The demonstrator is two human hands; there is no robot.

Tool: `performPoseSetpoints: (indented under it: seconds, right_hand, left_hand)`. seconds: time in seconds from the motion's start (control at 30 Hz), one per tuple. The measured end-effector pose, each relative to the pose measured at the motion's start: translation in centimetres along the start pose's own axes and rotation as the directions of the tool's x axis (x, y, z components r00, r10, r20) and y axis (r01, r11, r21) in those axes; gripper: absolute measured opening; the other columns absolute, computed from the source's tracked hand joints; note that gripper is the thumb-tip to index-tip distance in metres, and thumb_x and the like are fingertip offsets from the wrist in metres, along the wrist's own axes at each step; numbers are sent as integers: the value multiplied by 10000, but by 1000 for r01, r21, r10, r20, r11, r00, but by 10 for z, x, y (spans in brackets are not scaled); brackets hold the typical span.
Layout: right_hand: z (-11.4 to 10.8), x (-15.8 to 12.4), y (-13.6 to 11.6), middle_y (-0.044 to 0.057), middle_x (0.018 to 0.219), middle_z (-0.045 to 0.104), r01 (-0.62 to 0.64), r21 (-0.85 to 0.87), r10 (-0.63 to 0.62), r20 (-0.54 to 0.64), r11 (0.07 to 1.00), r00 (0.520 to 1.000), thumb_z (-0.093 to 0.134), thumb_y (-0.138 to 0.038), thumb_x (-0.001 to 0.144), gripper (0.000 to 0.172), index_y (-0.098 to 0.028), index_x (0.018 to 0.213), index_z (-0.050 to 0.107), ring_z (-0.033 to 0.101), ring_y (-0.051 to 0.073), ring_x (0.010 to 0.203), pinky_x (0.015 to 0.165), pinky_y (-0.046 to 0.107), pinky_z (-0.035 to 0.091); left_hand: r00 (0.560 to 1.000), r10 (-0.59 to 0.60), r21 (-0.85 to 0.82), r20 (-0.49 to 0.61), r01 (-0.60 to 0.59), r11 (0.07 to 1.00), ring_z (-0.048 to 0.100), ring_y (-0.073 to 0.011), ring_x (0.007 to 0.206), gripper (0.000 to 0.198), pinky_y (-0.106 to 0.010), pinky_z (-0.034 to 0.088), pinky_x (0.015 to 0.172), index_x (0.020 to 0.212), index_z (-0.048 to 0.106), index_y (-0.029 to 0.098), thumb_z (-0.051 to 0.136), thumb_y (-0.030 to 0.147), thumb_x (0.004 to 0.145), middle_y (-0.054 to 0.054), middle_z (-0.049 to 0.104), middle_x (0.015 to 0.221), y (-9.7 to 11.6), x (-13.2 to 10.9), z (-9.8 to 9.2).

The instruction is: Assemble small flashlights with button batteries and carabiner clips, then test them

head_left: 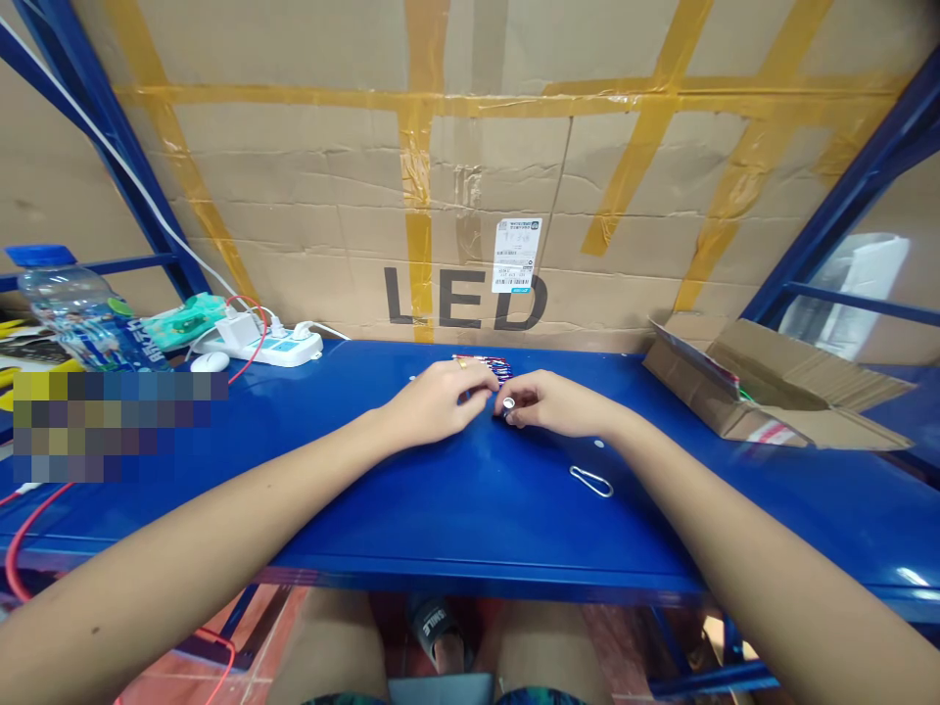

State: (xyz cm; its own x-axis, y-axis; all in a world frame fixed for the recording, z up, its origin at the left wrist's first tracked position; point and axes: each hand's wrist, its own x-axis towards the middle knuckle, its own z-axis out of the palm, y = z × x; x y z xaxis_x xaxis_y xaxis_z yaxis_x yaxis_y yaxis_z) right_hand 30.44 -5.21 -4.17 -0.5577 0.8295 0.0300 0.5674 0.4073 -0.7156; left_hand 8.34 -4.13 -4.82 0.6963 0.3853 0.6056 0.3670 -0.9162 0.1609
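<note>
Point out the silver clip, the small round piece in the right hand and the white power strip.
Silver clip (592, 476): head view, loop's upper side.
Small round piece (509, 403): head view, its round face.
White power strip (295, 352): head view, casing's right half.

The forearms are bare; the left hand wears what may be a gold-coloured ring. Dark patterned shorts show at the near edge, and a dark slipper reads "SMILE".

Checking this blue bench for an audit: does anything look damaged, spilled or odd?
The cardboard panel behind the blue tabletop looks worn: creases run across it, and a shipping label overlaps the D of its LED lettering. No spill shows.
</note>
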Motion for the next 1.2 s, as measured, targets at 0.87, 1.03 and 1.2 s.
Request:
performPoseSetpoints:
  seconds: [0.87,1.03,1.2]
  right_hand:
    - [1,-4,-7,41,858,711,14,-34,-14,6,999,1000,617,-308,821,227,-156,941,735,614,162,752,744,292,480]
    - [5,-2,-8,32,815,673,26,82,-30,43,996,999,617,-314,825,183,-151,865,689,601,152,714,713,302,506]
    - [7,-1,-8,21,785,653,27,164,-38,62,986,997,656,-333,821,182,-154,846,680,605,149,716,724,312,528]
  left_hand:
    - [959,-265,-88,101,274,958,596,-137,705,86,-265,460,677,818,673,167,592,142,807,-17,673,793,-7,2,-3]
    - [977,-212,-241,-26,200,950,621,-132,737,67,-257,493,694,838,684,172,621,157,820,-11,692,807,7,5,0]
    - [989,-151,-229,2,148,962,652,-147,782,127,-280,509,744,870,723,196,605,157,847,-10,742,851,10,4,1]
